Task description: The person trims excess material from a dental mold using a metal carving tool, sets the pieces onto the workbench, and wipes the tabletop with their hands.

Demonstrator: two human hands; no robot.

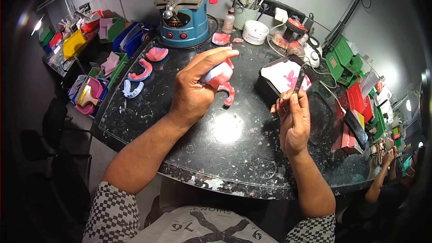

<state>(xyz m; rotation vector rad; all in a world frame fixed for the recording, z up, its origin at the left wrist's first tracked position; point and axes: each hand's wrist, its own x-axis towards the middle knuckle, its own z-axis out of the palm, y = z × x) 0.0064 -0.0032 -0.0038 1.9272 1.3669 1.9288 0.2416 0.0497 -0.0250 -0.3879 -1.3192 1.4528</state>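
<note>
My left hand [195, 83] is closed around a dental cast [220, 75], a white model with pink wax on it, held above the bench. Its fingers hide part of the cast. A curved pink wax piece [229, 95] shows just beyond that hand, on the dark bench top. My right hand [294, 121] pinches a dark, narrow knife-like tool [300, 77], pointing up and away from me. Behind the tool sits a black tray [266, 85] holding white material and pink scraps. Whether the tool touches the tray's contents, I cannot tell.
Several pink and white dental pieces [143, 70] lie along the bench's left side. A blue machine [184, 31] stands at the back, near a white tub [255, 33] and a dropper bottle [228, 21]. Green bins [343, 60] and a phone [355, 128] are rightward. Another person's hands [388, 155] show far right.
</note>
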